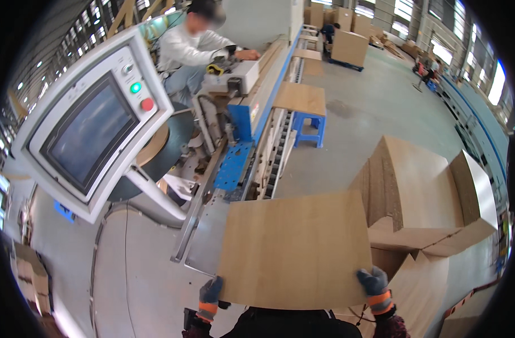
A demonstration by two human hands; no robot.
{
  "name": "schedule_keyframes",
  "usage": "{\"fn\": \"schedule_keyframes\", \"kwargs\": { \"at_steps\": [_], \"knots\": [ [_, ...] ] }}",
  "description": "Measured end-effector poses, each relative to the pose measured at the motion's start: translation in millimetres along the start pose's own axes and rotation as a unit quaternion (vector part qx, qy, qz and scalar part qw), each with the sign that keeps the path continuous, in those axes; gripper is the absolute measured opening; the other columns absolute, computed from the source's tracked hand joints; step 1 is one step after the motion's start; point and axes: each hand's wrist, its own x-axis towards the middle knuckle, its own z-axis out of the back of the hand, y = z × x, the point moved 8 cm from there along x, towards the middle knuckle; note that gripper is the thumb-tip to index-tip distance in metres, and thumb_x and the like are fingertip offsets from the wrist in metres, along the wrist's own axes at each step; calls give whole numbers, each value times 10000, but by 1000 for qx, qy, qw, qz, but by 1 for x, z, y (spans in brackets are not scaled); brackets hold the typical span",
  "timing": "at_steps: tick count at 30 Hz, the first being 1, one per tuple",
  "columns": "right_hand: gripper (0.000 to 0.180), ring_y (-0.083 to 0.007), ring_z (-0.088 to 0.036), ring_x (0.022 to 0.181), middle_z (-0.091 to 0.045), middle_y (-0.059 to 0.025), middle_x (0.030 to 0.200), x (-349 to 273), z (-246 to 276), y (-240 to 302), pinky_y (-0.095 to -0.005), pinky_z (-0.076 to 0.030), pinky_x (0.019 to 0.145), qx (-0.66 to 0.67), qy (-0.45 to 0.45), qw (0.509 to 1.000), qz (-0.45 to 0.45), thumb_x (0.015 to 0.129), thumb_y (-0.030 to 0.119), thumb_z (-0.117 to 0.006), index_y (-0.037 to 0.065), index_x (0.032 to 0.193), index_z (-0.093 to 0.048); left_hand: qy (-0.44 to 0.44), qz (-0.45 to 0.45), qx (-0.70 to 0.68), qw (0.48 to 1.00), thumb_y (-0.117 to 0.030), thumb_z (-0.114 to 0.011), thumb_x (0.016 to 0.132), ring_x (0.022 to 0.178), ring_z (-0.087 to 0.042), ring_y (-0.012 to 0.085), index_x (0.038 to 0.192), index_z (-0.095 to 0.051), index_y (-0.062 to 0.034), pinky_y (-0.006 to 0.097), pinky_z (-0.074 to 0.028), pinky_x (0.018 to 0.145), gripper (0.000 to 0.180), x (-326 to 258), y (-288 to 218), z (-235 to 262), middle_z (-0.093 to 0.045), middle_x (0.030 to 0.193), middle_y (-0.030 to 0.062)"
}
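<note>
- We note a flat, rectangular, light-brown wood-grain board [294, 250] at lower centre of the frame; smooth face up, edges straight, corners square.
- Its long axis appears to run left to right across the frame, the far edge rising slightly toward the right; the short sides point up-frame, toward the machine.
- Its far-left corner overlaps the grey, smooth metal machine bed [207, 239]; we cannot tell whether the two touch.
- Left hand, in a grey-blue glove with an orange band [211, 290]: closed at the board's left edge, by the near corner; fingertips underneath hidden.
- Right hand, in a matching glove [374, 280]: pinching the right edge near its lower corner, fingers bent.
- Beyond the bed we record a blue metal plate with round holes [234, 166].
- Right of frame: a tall stack of wood-grain panels [426, 180], sides finely layered.
- Upper left: a pale-grey, rounded-corner control panel [94, 124] with a dark, glossy screen.
- Upper centre: a blue plastic stool [309, 128] under another tan panel [302, 98]; a co-worker in a light top [184, 50] bends over the machine.
</note>
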Motion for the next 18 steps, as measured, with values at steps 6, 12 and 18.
{"fn": "schedule_keyframes", "kwargs": {
  "at_steps": [6,12,18],
  "knots": [
    [145,-114,-577,732,-631,0,800,40,-95,-142,-265,-477,631,301,-68,947,-91,887,148,-612,27,950,-659,-226,-463,494,700,-362,-498,884,1123,-481,439,1132,-590,-24,496,-348,1004,429,-27,-88,-19,-529,1190,258],
    [186,-85,-558,704,-614,2,820,75,-148,-145,-250,-456,608,57,-68,995,-45,892,171,-622,9,984,-631,-25,-511,497,701,-340,-527,827,1189,-396,453,1169,-532,-18,529,-262,1050,470,-11,-80,-136,-432,1268,235],
    [251,-67,-547,787,-615,27,883,175,-155,-106,-256,-454,676,212,22,977,34,907,236,-596,13,1015,-639,-21,-563,512,648,-383,-509,830,1230,-351,458,1182,-521,-24,550,-223,1063,503,58,-116,-201,-417,1290,258]
  ]
}}
